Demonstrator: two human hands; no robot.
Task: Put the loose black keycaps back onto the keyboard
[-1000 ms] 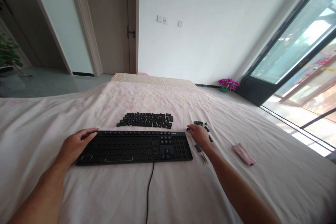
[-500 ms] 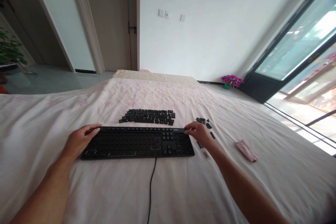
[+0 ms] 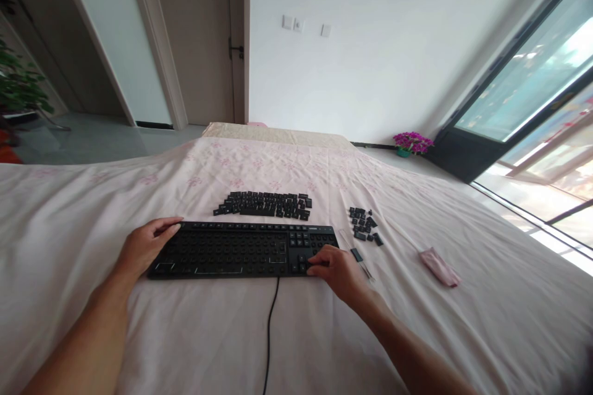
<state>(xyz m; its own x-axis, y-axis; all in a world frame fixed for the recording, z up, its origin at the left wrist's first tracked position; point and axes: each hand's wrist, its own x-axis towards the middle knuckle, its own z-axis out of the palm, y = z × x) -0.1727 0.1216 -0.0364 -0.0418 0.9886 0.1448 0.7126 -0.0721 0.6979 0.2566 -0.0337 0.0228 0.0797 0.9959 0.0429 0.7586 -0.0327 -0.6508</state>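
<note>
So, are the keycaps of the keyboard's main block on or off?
Off: that block of the black keyboard shows bare mounts, and loose keycaps lie in rows on the sheet beyond it.

The keyboard (image 3: 231, 250) lies on the cloth (image 3: 208, 333), its cable (image 3: 269, 333) running from the near edge toward the near side. Just beyond its far edge sits the larger group of keycaps (image 3: 264, 205). Right of the keyboard lies the tool (image 3: 356, 254), and beyond that the smaller keycap cluster (image 3: 365, 225). The pouch (image 3: 440, 267) rests farther right. Of the hands, the left hand (image 3: 144, 247) is at the keyboard's far left corner, the right hand (image 3: 336, 268) over its near right part. At far right, past the cloth, stands the flowerpot (image 3: 404, 152).
</note>
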